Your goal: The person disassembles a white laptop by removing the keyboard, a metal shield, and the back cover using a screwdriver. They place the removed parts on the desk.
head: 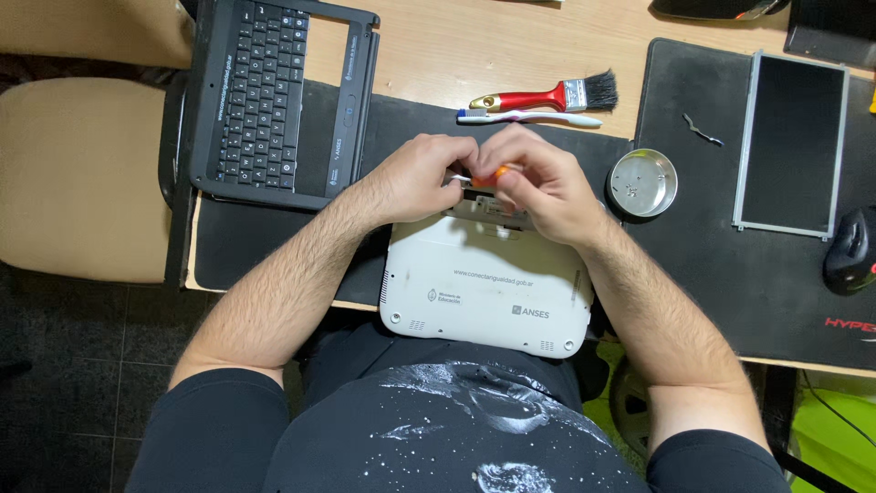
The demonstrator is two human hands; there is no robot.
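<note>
- At the desk edge, right in front of me: small white laptop (484, 283) lying bottom-up, half on the black mat (274, 237), front edge hanging over the desk toward my lap.
- My left hand (418, 178) sits at the laptop's far edge, fingers curled and pinched on a thin metal shaft, looks like a screwdriver tip.
- My right hand (538, 183) is closed around the orange screwdriver (488, 176); only a bit of the orange handle shows between the fingers.
- Both hands touch each other over the dark slot at the laptop's far edge. Can't tell exactly what the tip is on, fingers hide it.
- Round metal dish (642, 183) just right of my right hand, a few small screws inside.
- Past my hands: toothbrush (529, 117) and a red-handled paintbrush (547, 95), lying side by side on the wood.
- Far left: black keyboard panel (274, 91), separate piece, keys up, partly on the mat.
- Far right: bare screen panel (792, 144) flat on a second black mat (712, 265), small bent metal bit (701, 130) beside it, black mouse (850, 248) at the edge of view.
</note>
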